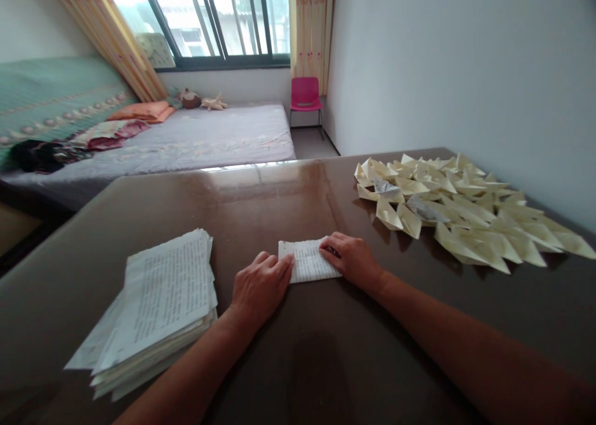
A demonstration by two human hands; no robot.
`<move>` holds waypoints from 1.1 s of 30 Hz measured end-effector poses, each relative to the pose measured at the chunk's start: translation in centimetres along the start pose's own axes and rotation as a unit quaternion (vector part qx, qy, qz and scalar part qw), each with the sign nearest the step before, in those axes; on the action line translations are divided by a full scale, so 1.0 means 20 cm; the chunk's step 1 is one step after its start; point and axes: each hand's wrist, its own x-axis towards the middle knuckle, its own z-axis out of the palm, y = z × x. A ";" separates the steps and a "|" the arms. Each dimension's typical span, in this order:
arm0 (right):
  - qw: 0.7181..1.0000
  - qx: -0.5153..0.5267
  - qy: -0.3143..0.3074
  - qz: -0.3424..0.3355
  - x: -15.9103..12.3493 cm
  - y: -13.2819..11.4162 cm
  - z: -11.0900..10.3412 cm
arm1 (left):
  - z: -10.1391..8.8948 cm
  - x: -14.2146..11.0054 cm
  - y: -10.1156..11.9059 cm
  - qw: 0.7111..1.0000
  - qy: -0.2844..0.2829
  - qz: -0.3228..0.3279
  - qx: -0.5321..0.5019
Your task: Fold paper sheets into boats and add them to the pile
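Observation:
A folded sheet of printed paper (307, 261) lies flat on the brown table in front of me. My left hand (263, 283) grips its left edge, fingers bent and thumb on the paper. At the opposite edge, my right hand (354, 258) has its fingers curled over the upper right corner. Both hands are closed on the sheet, and their undersides are hidden. To the left is a thick stack of printed sheets (162, 288), its edges uneven. Many folded paper boats (465, 207) stand crowded together on the right, mostly cream, a couple with print.
The glossy brown table (223, 214) reaches to a white wall (442, 64) on the right. Beyond its far edge are a bed (233, 133) with soft toys and a pink chair (305, 95) below the window (223, 21).

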 end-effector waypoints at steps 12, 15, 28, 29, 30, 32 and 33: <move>1.000 -0.006 0.003 0.021 0.02 -0.02 -0.01 | -0.02 0.01 0.03 0.995 -0.006 0.031 0.091; 1.000 -0.014 0.006 0.024 0.02 -0.02 -0.01 | -0.01 0.01 0.03 0.993 0.003 0.041 0.110; 0.999 -0.043 0.002 0.022 0.01 -0.04 -0.01 | 0.05 -0.11 0.17 0.980 0.040 0.190 0.032; 0.999 -0.044 0.003 0.022 0.01 -0.04 -0.01 | 0.06 -0.12 0.18 0.982 0.029 0.186 0.028; 0.999 -0.045 0.004 0.022 0.00 -0.04 -0.01 | 0.07 -0.13 0.19 0.982 0.020 0.184 0.025; 0.999 -0.046 0.006 0.022 0.00 -0.04 -0.01 | 0.09 -0.13 0.18 0.983 0.010 0.183 0.019; 0.999 -0.046 0.008 0.022 0.00 -0.04 0.00 | 0.09 -0.13 0.18 0.983 0.006 0.184 0.014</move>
